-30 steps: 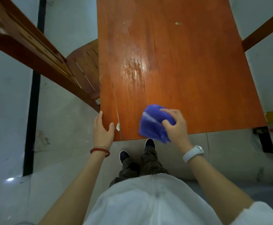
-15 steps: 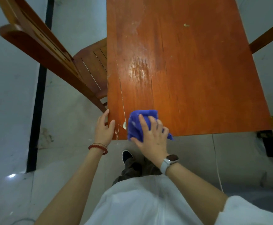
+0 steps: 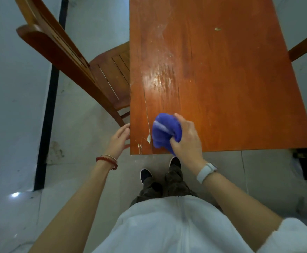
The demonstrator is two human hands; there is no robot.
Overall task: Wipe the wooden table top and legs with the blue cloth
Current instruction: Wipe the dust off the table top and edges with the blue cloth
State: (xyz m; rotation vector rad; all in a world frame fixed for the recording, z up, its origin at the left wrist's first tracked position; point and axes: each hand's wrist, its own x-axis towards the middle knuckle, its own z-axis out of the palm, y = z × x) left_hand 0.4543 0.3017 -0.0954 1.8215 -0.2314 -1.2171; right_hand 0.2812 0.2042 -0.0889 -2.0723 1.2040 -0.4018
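Low in the frame's centre, our right hand (image 3: 185,139) has its fingers clamped on the bunched blue cloth (image 3: 164,133) at the wooden bench (image 3: 222,79)'s near-left corner. Our left hand (image 3: 119,138), fingers loosely apart, touches the bench's left edge. A wooden chair (image 3: 87,70) crowds that side at upper left.

Right hand (image 3: 186,138) grips bunched blue cloth (image 3: 164,132) on table (image 3: 222,88) near front-left corner; left hand (image 3: 119,138) rests against table's left edge beside wooden chair (image 3: 87,70).

A home dining spot: worn wooden table (image 3: 222,88) at twelve o'clock, matching slatted chair (image 3: 110,73) at ten o'clock, pale tiled floor (image 3: 87,136).
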